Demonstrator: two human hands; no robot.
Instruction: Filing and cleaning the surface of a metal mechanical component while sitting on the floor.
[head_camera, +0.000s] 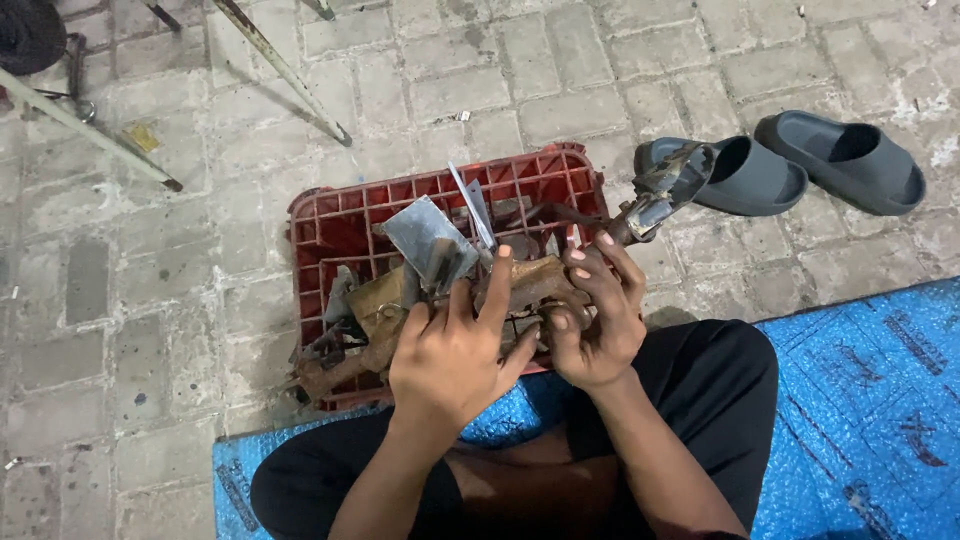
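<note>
Hidden, cropped and unclear parts of the scene

The left hand (450, 355) covers the middle of the rusty metal part (530, 280), and the right hand (595, 320) hides its right end, so how the piece joins up cannot be told. The red crate (340, 225) has its near edge hidden behind both hands and the scrap piled in it; the pieces at its near left are too tangled to tell apart. Far left, a dark round object (28, 32) is cut by the picture's edge. The metal legs (285, 72) run out past the far edge. The blue mat (870, 400) is cropped at the right and near edges, and its dark markings are blurred.
</note>
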